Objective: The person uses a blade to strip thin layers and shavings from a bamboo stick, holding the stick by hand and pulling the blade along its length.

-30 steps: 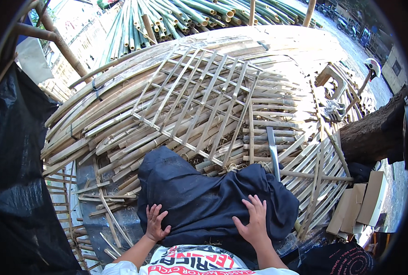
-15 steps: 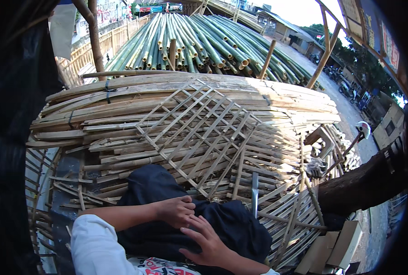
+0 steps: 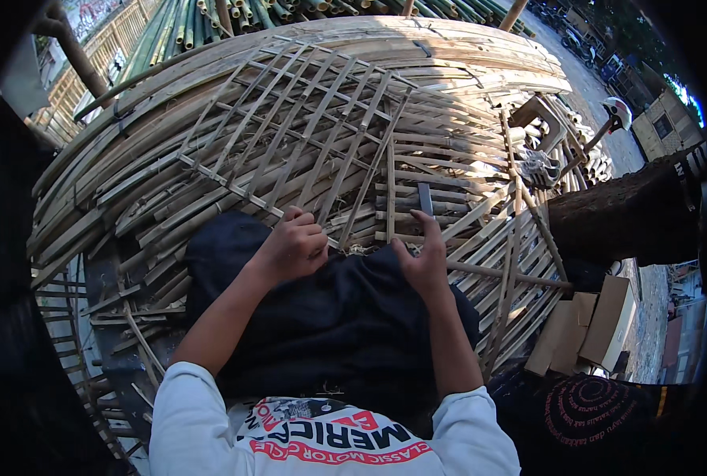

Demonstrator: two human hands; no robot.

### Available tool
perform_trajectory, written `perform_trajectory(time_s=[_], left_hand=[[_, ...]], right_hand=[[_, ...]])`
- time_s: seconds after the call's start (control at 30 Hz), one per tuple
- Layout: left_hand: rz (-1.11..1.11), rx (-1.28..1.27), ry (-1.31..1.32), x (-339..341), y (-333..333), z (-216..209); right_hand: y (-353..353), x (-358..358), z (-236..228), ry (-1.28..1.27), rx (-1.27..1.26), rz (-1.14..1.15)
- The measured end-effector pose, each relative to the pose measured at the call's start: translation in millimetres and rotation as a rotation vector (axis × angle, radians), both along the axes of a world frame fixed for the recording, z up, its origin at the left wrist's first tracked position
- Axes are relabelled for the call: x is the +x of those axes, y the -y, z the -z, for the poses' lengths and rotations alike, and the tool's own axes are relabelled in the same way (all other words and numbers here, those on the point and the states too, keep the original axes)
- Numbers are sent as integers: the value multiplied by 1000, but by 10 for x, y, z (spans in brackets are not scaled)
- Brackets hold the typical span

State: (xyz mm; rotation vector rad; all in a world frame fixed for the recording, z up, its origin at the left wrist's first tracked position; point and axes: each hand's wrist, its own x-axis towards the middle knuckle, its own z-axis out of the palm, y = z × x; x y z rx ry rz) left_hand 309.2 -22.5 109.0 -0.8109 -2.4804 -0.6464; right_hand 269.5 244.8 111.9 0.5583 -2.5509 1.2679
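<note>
My left hand (image 3: 294,244) is closed, fingers curled, above the dark cloth (image 3: 314,333) over my lap. What it holds, if anything, is hidden. My right hand (image 3: 426,258) is open, with thumb and forefinger spread apart. Just beyond its forefinger a flat metal blade (image 3: 425,198) stands upright; I cannot tell whether the finger touches it. In front of my knees a bamboo lattice panel (image 3: 314,119) of crossed thin strips lies tilted on stacked split bamboo. Its near corner reaches down close to my left hand.
Long bundles of split bamboo (image 3: 171,95) curve across the front, with green bamboo poles (image 3: 187,24) behind. To the right lie a slatted bamboo panel (image 3: 492,317), a thick log (image 3: 623,218), a cardboard box (image 3: 607,325) and a tool with a white head (image 3: 619,111).
My hands have parted: the left stays closed and has moved forward, the right has swung forward and right to beside the blade. The view has tilted downward.
</note>
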Motion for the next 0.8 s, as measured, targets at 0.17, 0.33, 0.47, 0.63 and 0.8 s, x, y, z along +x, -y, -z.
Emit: perform_trajectory(time_s=[0.17, 0.33, 0.47, 0.63, 0.8], left_hand=[[-407, 66, 100, -330, 618, 310], [-665, 304, 266, -440, 1036, 547], [-742, 493, 267, -633, 1342, 398], [-889, 317, 150, -955, 2460, 723], [-1103, 137, 95, -1171, 3460, 872]], right_hand=[[-233, -390, 934, -45, 198, 388], [-146, -345, 935, 166, 21, 287], [23, -356, 989, 303, 26, 130], [413, -436, 1044, 335, 113, 47], [872, -787, 1339, 504, 2, 176]])
